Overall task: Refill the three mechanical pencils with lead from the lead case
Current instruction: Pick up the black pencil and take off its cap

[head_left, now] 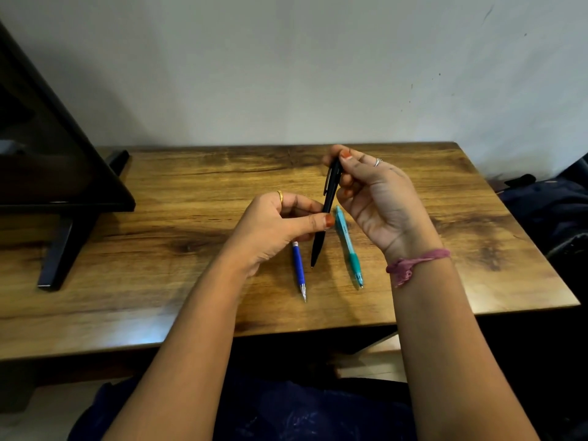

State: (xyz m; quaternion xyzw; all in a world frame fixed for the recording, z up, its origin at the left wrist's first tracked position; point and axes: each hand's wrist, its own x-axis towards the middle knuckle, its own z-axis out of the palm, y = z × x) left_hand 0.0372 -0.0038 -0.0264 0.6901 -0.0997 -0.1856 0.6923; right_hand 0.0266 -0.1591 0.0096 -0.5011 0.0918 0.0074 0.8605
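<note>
- Hands raised over counter (191, 192), both forearms reaching forward.
- Left hand (273, 227) pinches black pencil (326, 214) mid-barrel.
- Right hand (375, 198), palm up, fingers (346, 160) clamped on its top.

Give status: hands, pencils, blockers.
Both hands on black pencil: left hand pinches mid-barrel, right hand grips top. Blue pencil, teal pencil lie on table. Lead case not visible.

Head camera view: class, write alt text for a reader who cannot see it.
Two hands hold a black mechanical pencil above a wooden table, the left hand pinching its middle, the right hand gripping its top. A blue pencil and a teal pencil lie beneath; a black stand sits left.
</note>
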